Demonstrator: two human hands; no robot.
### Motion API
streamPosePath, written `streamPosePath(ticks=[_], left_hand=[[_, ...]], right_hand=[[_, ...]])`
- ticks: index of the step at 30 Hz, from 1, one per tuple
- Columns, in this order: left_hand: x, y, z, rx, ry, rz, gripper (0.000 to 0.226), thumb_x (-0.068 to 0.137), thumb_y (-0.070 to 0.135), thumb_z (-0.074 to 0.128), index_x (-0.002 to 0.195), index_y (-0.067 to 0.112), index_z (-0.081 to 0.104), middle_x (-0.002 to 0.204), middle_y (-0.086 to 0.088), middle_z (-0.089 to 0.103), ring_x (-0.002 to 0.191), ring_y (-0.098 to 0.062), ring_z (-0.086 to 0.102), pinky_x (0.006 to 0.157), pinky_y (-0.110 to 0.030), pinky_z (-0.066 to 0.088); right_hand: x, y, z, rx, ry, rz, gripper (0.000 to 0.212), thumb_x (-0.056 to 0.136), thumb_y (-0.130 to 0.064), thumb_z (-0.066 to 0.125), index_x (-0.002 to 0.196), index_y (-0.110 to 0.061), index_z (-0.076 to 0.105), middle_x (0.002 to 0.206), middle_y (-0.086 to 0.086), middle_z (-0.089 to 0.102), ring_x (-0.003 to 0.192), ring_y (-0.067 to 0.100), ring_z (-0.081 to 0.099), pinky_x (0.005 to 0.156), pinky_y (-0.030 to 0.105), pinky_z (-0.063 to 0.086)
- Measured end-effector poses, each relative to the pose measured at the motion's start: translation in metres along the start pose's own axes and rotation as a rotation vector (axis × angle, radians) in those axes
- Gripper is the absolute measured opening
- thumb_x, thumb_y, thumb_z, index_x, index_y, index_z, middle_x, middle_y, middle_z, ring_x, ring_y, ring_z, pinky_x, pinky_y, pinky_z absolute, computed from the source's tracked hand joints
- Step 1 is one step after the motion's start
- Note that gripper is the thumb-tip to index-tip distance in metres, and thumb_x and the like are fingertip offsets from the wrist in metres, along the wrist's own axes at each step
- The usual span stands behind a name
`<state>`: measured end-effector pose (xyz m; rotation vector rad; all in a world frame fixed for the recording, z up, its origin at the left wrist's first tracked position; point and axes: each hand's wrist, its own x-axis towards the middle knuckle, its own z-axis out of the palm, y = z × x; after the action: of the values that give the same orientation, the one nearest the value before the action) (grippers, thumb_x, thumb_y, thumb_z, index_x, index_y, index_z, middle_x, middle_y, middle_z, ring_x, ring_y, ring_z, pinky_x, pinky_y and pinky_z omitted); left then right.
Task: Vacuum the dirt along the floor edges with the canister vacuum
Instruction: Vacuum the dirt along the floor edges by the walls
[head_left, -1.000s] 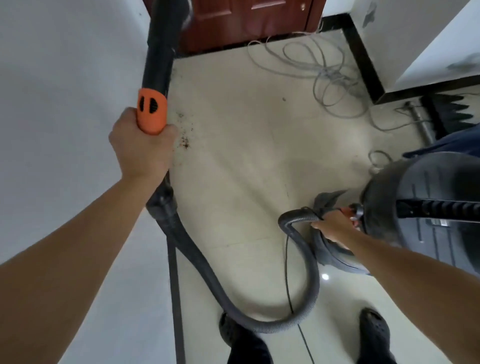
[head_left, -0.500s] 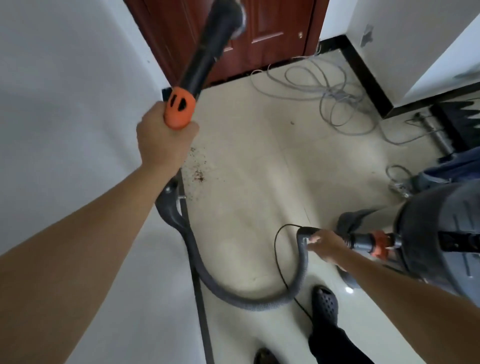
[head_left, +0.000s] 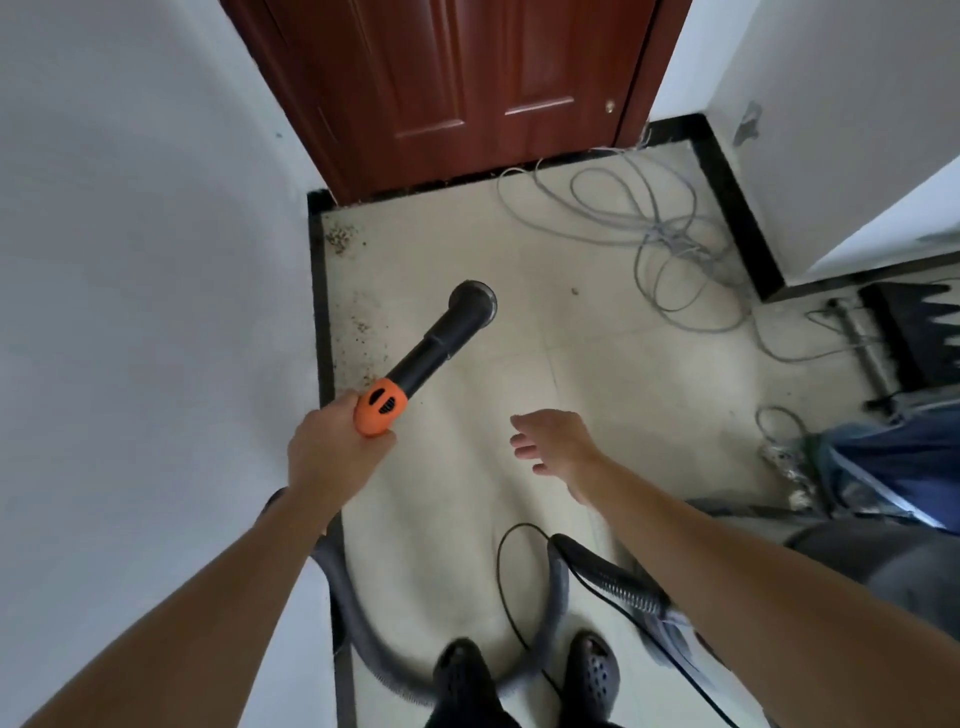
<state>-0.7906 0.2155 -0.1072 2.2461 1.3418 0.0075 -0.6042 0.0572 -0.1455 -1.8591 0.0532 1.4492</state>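
- Left hand grips the wand from behind, fingers wrapped just below the orange collar; the collar shows two dark slots, no lettering legible.
- Right hand is free, palm down, fingers loosely spread over the floor; it holds nothing and sits apart from the wand.
- Wand long axis runs from lower left at the grip to upper right; the round nozzle points away from the person, toward the door, tilted down at the tile; cannot tell whether the mouth touches the floor.
- Dirt lies in a speckled strip beside the black baseboard on the left, with a denser patch in the corner by the door; the nozzle is just right of the strip, not over it.
- Grey hose drops from under the left forearm, curves past the black clogs, rises to a ribbed end under the right forearm.
- Canister, grey and blurred, sits at lower right behind the right arm.
- Thin black cord loops on the tile between the arms.
- Grey cable lies coiled near the door on the right.
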Motion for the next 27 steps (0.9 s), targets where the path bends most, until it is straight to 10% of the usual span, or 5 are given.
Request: streamPosePath(ticks=[10, 18, 27], left_hand=[[0.126, 0.0, 0.03, 0.074, -0.222, 0.018, 0.021, 0.078, 0.026, 0.065, 0.085, 0.02, 0.046, 0.072, 0.001, 0.057, 0.067, -0.02, 0.058, 0.065, -0.034, 0.051], [0.228, -0.057, 0.031, -0.143, -0.515, -0.16, 0.025, 0.071, 0.02, 0.07, 0.083, 0.027, 0.049, 0.073, 0.006, 0.058, 0.07, -0.018, 0.062, 0.068, -0.035, 0.056], [0.302, -0.052, 0.009, -0.25, -0.537, -0.333, 0.025, 0.057, 0.032, 0.068, 0.074, 0.026, 0.05, 0.068, 0.006, 0.06, 0.062, -0.011, 0.06, 0.057, -0.027, 0.051]], right_hand=[[0.099, -0.135, 0.071, 0.317, -0.035, 0.074, 0.046, 0.09, -0.055, 0.062, 0.108, -0.012, 0.063, 0.104, 0.009, 0.073, 0.097, 0.021, 0.07, 0.094, 0.043, 0.053], [0.223, -0.239, 0.123, 0.545, 0.104, 0.192, 0.023, 0.093, -0.023, 0.067, 0.103, -0.009, 0.052, 0.084, 0.013, 0.063, 0.068, 0.027, 0.066, 0.064, 0.038, 0.056], [0.284, -0.352, 0.129, 0.464, 0.085, 0.212, 0.028, 0.093, -0.025, 0.067, 0.109, -0.006, 0.051, 0.08, 0.013, 0.061, 0.062, 0.024, 0.061, 0.064, 0.036, 0.053]])
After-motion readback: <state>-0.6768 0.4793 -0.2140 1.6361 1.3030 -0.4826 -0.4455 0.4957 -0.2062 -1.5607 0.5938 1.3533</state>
